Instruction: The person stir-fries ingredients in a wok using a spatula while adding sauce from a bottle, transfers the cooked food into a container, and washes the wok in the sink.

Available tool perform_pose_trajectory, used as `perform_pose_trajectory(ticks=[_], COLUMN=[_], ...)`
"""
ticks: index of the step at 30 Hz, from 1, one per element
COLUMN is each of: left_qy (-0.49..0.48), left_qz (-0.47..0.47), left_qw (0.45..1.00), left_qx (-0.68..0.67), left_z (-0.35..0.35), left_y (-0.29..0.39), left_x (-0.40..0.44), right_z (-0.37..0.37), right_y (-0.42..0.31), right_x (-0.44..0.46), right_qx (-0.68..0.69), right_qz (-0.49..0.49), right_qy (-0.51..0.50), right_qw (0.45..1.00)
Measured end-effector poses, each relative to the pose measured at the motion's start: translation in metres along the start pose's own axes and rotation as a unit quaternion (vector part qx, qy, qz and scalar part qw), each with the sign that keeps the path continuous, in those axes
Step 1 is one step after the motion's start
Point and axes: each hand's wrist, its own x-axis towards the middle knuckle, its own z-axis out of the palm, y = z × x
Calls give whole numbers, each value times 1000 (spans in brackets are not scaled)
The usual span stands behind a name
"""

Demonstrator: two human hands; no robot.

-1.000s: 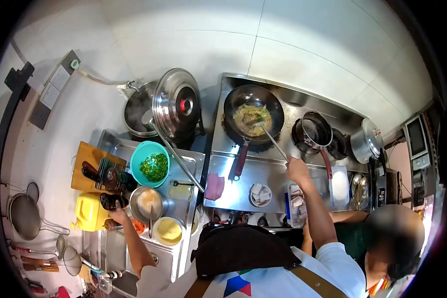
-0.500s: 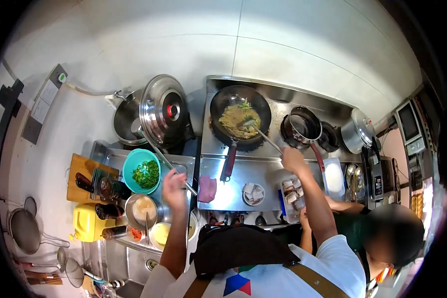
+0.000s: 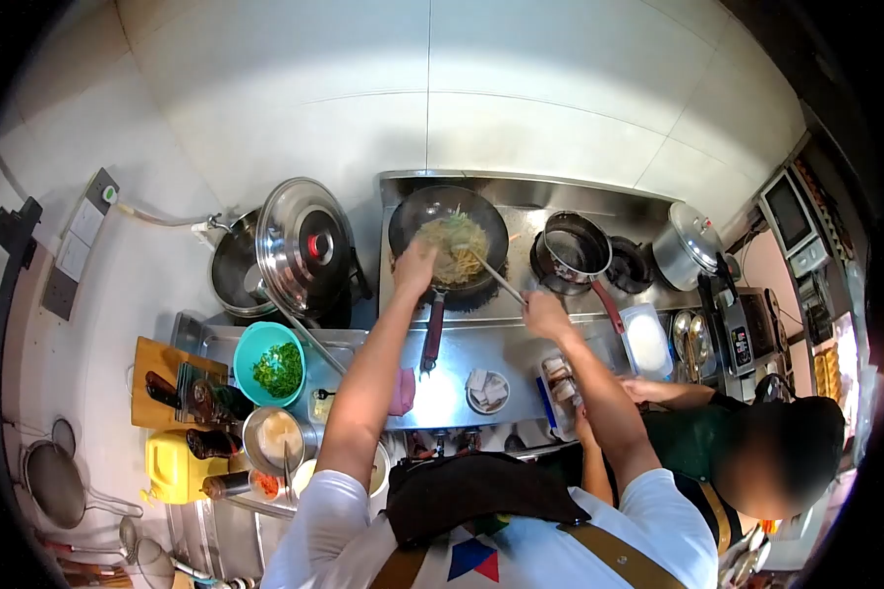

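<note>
A dark wok [image 3: 501,231] stands on the stove with strips of pale yellow-green food [image 3: 454,245] in it. My right hand [image 3: 545,316] is closed round the long handle of a metal ladle [image 3: 501,282], whose head is in the food. Over the wok's near left side is my left hand [image 3: 417,265], its fingertips blurred against the food. I cannot make out whether it holds anything. The wok's dark red handle [image 3: 432,339] points towards me, between my forearms. A small white bowl of pale chunks [image 3: 487,391] stands on the steel counter below.
A saucepan [image 3: 575,245] sits right of the wok. To the left are a lidded-over pot [image 3: 236,270], a turquoise bowl of chopped greens [image 3: 244,358] and a knife block [image 3: 201,388]. Close on my right, a co-worker [image 3: 678,447] reaches towards a container of pale chunks [image 3: 560,388].
My left hand has moved from beside the long handle at the left to over the wok. My right hand still grips the ladle. The whole view has shifted slightly.
</note>
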Motion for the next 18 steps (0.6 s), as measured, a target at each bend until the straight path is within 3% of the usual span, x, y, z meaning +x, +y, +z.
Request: perform_pose_trajectory(ticks=[1,5,7,8,9,13,16,18], left_qy=[-47,24,-16,-150,-276,-316,-309,-319], left_qz=[-56,-142,-103,-252,-388,-397,-378,-358], left_qw=[997,989,989,928,810,763,791,806], left_qx=[4,-13,-103,-230,-343,-399,-370,-346], left_z=[4,20,88,69,42,37,17,12], left_y=[-17,-27,-122,-98,-65,-56,-8,8], left_x=[-4,-76,-77,-86,-101,-104,-93,-83], right_z=[10,37,38,32,18,-85,-122,-110], right_y=[3,-5,-19,-23,-25,-34,-20,-21], right_x=[12,34,48,39,28,-22,-34,-26], right_qx=[22,75,36,4,-10,-68,-111,-99], right_qz=[24,77,86,59,40,-17,-48,-26], right_qy=[6,-2,-29,-55,-71,-131,-169,-159], right_qw=[999,994,995,997,997,989,978,982])
